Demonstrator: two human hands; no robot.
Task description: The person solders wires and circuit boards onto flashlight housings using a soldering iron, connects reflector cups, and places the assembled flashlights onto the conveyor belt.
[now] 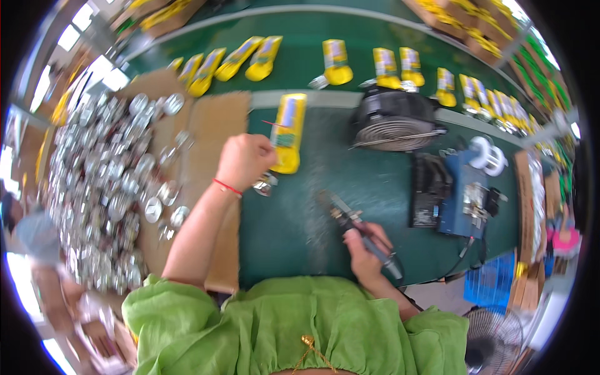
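Observation:
My left hand (247, 159) is closed in a pinch over the lower left edge of a yellow spoon-shaped piece (287, 140). A thin red wire (272, 124) sticks up by its fingertips; what the fingers grip is hidden. Just below them is a small shiny metal part (265, 184), blurred. My right hand (369, 250) is wrapped round a dark-handled soldering iron (375, 251), tip pointing up and left over the green table. A second slim metal prong (340, 203) lies alongside the iron; I cannot tell whether it is a separate tool.
Shiny round metal parts (112, 181) are heaped on cardboard (215, 187) at the left. Yellow pieces line the back shelf (300, 56). A black fan heater (397, 119), a blue box (462, 194) with a cord, and a white spool (487, 156) stand at the right.

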